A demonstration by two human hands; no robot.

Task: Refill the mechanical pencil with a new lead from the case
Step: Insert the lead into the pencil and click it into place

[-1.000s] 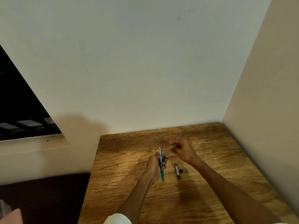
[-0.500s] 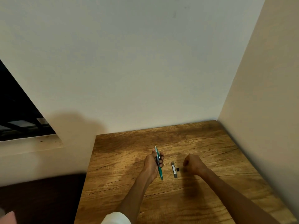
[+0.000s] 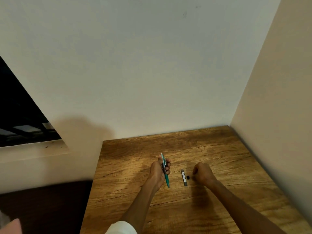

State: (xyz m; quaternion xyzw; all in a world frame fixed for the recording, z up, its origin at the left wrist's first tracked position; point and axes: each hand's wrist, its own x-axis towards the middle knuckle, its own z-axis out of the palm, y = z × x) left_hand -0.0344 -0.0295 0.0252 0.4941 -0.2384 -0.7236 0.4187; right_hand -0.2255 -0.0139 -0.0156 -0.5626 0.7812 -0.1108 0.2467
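Wooden table point(image 3: 219, 154), right hand point(image 3: 203, 173) curled (contents hidden)

A plain room in a home, by the look of it — a wood-grain desk point(image 3: 211, 149) pushed into a corner where two bare painted walls point(image 3: 152, 65) meet at about one o'clock. At nine o'clock a dark window opening point(image 3: 18, 119) with a pale sill point(image 3: 33, 146) — no equipment or signage around.
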